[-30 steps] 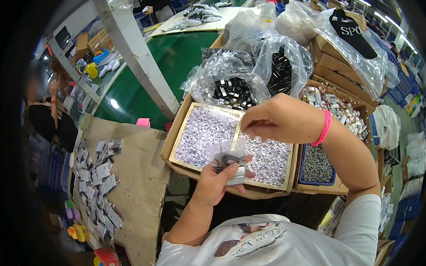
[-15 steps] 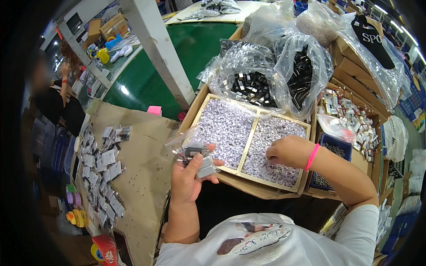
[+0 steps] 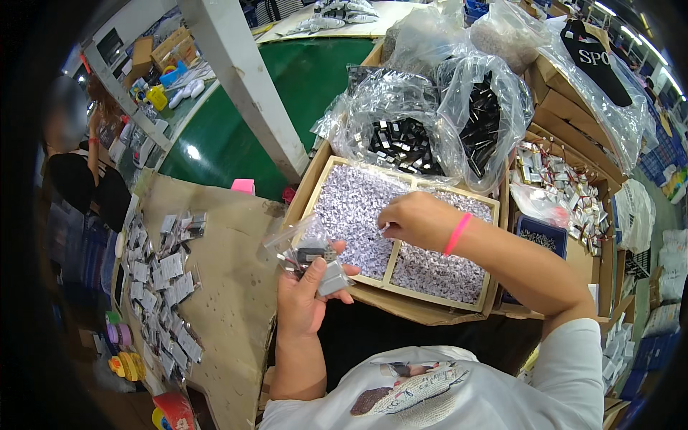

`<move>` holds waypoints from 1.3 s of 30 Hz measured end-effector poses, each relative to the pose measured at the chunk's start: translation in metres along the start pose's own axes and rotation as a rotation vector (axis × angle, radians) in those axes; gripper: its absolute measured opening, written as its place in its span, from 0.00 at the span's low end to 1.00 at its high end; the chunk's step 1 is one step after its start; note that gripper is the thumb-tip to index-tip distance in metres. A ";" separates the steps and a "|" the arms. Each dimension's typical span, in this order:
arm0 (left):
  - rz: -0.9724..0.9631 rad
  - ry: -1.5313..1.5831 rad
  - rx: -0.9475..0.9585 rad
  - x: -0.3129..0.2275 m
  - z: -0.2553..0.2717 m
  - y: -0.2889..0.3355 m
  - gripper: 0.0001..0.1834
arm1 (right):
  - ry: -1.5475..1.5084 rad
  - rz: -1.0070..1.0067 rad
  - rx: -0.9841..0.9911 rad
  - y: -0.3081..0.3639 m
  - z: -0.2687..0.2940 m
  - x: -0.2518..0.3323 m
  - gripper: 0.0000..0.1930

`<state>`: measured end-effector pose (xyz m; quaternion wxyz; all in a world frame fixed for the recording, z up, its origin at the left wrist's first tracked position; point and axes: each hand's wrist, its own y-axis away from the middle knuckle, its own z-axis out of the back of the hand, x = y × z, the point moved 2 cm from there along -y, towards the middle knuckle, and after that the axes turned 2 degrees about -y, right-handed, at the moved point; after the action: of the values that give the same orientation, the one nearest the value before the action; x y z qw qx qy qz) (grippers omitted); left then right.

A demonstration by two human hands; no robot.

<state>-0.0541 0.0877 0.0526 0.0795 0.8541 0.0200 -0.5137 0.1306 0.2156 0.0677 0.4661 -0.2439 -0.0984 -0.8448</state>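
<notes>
My left hand is closed around a small clear plastic bag. A black piece like a USB plug and a grey flat block show at the bag, under my thumb. My right hand, a pink band on its wrist, is over the divider of a wooden-framed tray. Its fingers are pinched together, and anything between them is too small or hidden to make out. Both compartments hold masses of tiny whitish pieces, the right one looking slightly browner.
Packed clear bags lie spread on the brown table at left. Beyond the tray are plastic sacks of black USB plugs. Wired silver cells and a blue bin are in a carton at right. A metal post rises behind.
My right hand has moved left and away from me, from the right compartment to the divider, rising off the pieces. My left hand still holds the bag in nearly the same place.
</notes>
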 end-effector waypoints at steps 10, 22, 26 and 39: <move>0.033 0.030 0.005 0.001 0.001 0.001 0.20 | 0.248 -0.034 0.154 -0.035 -0.025 -0.010 0.09; 0.070 0.019 0.054 0.004 -0.005 -0.004 0.20 | -0.845 -0.508 0.121 -0.024 0.017 -0.017 0.10; 0.113 -0.018 0.116 0.007 -0.011 -0.007 0.18 | -0.802 -0.298 -0.072 -0.026 0.044 0.003 0.11; 0.188 -0.137 0.171 0.022 -0.034 -0.004 0.16 | -0.405 0.152 -0.073 -0.016 0.075 0.054 0.08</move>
<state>-0.0149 0.0963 0.0485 0.0554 0.8187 -0.1095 -0.5610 0.1174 0.2136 0.1600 0.4898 -0.4321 -0.1406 -0.7441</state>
